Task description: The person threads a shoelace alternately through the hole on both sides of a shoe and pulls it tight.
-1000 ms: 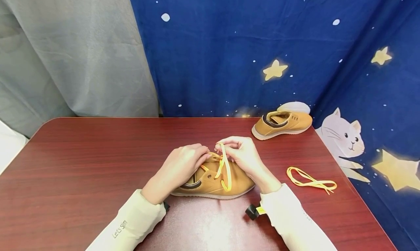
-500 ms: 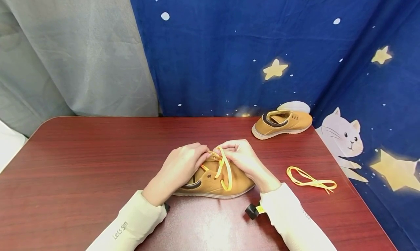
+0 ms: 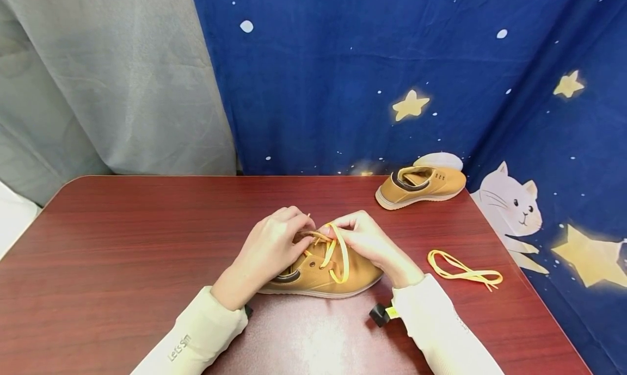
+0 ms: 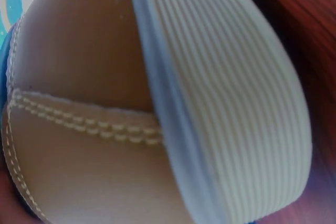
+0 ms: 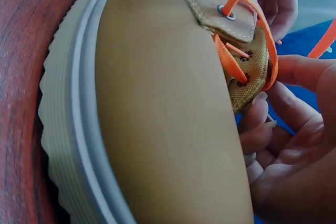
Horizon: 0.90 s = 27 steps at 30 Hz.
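Note:
A tan lace-up shoe lies side-on before me, toe to the right. A yellow shoelace, orange in the right wrist view, runs through some eyelets and loops over the near side. My left hand is over the shoe's opening, thumb and fingers gripping the far eyelet flap. A lace tip pokes up by its fingertips. My right hand pinches the lace at that flap's edge; its fingers show beside the flap in the right wrist view. The left wrist view has only the shoe's heel side and ribbed sole.
A second tan shoe, with no lace in its eyelets, stands at the back right of the dark red table. A folded yellow lace lies right of my right hand. Grey and blue curtains hang behind the table.
My right hand has come down slightly, and the lace loop now bows further right. My left thumb and fingers have spread and shifted on the far flap; a lace tip now shows beyond them.

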{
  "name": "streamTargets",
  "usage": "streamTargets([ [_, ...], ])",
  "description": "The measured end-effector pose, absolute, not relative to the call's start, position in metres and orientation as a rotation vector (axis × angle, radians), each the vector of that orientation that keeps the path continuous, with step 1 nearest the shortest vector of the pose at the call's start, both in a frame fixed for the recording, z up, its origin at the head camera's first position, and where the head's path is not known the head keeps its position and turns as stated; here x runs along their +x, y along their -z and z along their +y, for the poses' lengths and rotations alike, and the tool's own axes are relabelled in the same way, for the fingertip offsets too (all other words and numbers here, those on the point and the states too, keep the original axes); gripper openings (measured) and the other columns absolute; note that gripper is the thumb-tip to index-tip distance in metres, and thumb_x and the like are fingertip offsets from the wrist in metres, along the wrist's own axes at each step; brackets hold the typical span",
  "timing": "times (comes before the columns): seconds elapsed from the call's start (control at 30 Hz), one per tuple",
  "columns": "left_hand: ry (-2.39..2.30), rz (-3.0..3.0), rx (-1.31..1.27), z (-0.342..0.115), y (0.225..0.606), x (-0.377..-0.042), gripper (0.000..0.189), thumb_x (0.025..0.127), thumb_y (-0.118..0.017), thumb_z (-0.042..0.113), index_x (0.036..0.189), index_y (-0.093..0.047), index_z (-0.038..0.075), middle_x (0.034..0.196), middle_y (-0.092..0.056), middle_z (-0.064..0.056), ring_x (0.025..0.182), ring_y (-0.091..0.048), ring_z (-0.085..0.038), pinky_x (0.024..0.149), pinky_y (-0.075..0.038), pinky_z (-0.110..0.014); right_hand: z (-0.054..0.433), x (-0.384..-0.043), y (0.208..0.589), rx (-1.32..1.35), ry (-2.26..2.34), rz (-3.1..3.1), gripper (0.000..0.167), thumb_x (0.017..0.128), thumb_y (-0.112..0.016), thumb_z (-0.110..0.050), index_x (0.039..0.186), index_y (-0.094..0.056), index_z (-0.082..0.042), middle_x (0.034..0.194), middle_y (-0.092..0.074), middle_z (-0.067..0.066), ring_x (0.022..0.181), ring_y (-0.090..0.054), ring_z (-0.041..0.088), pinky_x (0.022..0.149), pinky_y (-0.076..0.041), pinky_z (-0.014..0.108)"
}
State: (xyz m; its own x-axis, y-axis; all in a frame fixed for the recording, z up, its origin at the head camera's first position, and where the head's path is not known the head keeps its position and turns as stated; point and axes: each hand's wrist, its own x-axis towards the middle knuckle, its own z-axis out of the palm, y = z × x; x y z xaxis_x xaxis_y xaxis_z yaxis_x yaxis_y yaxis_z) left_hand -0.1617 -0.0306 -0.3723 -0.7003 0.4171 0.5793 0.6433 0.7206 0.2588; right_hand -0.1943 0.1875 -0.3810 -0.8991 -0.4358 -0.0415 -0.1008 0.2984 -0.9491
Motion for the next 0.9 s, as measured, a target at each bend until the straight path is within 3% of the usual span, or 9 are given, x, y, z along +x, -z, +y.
streamTargets([
  [0.23, 0.558, -2.384, -0.84, -0.032, 0.375, -0.162, 0.023, 0.077, -0.088, 0.027, 0.089, -0.071, 0.017, 0.087, -0.065, 0.004, 0.079, -0.06, -0.016, 0.072, -0.052, -0.031, 0.189, -0.195, 0.384, -0.529, 1.619, 2.288, 0.019, 0.093, -0.07, -0.013, 0.102, -0.078, 0.002, 0.09, -0.078, 0.008, 0.081, -0.067, 0.006, 0.075, -0.053, 0.02],
  [0.57, 0.517, -2.381, -0.87, -0.028, 0.378, -0.163, 0.04, 0.073, -0.092, 0.027, 0.097, -0.061, 0.016, 0.086, -0.062, 0.006, 0.077, -0.058, -0.013, 0.071, -0.051, -0.03, 0.188, -0.194, 0.381, -0.537, 1.592, 2.333, 0.018, 0.093, -0.071, -0.013, 0.099, -0.078, 0.001, 0.084, -0.076, 0.004, 0.079, -0.064, 0.006, 0.073, -0.051, 0.019],
  [0.7, 0.461, -2.33, -0.87, -0.027, 0.38, -0.163, 0.044, 0.066, -0.095, 0.033, 0.083, -0.057, 0.018, 0.087, -0.058, 0.005, 0.073, -0.055, -0.014, 0.065, -0.046, -0.028, 0.188, -0.195, 0.382, -0.535, 1.586, 2.354, 0.017, 0.092, -0.072, -0.014, 0.097, -0.079, 0.001, 0.084, -0.076, 0.004, 0.079, -0.064, 0.006, 0.074, -0.051, 0.019],
  [0.9, 0.258, -2.172, -0.883, -0.025, 0.385, -0.162, 0.031, 0.065, -0.093, 0.041, 0.067, -0.073, 0.018, 0.098, -0.069, 0.003, 0.078, -0.062, -0.016, 0.064, -0.047, -0.029, 0.186, -0.194, 0.382, -0.519, 1.59, 2.366, 0.017, 0.092, -0.072, -0.013, 0.1, -0.079, 0.001, 0.092, -0.078, 0.012, 0.082, -0.067, 0.005, 0.078, -0.053, 0.019],
])
